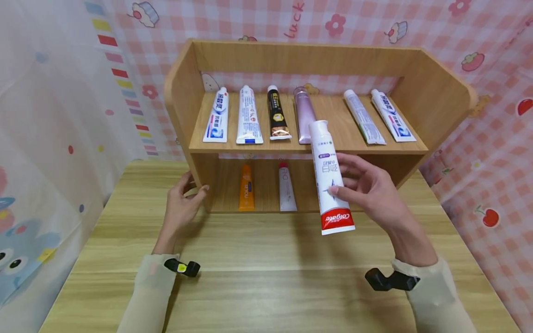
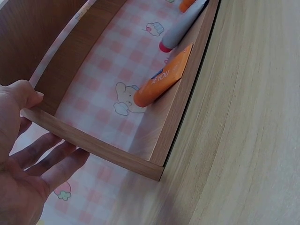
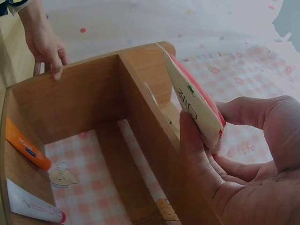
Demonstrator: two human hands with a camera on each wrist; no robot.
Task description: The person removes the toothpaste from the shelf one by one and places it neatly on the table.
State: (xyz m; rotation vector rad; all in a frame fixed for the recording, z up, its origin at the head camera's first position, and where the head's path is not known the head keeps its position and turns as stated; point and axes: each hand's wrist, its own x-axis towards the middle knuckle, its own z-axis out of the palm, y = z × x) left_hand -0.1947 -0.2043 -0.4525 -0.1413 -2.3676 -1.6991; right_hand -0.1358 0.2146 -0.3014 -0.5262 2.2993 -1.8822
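Note:
In the head view my right hand (image 1: pixel 368 187) pinches a white toothpaste tube (image 1: pixel 329 175) with a red Colgate end, thumb on its face and fingers behind. The tube is held in front of the wooden shelf (image 1: pixel 308 58), cap end up, overlapping the upper board's front edge. My left hand (image 1: pixel 181 203) grips the shelf's left side panel low down; in the left wrist view its thumb lies on the inner side and the fingers outside. On the lower board lie an orange tube (image 1: pixel 246 189) and a white tube with a red cap (image 1: pixel 286 189).
Along the upper board lie several tubes: a blue-and-white one (image 1: pixel 216 118), a white one (image 1: pixel 248 115), a black one (image 1: pixel 277 113), a pink one (image 1: pixel 305 113), and white ones (image 1: pixel 364 118) (image 1: pixel 393 115) at right. The wooden table (image 1: pixel 250 277) extends in front; pink checked cloth (image 1: pixel 266 23) hangs behind.

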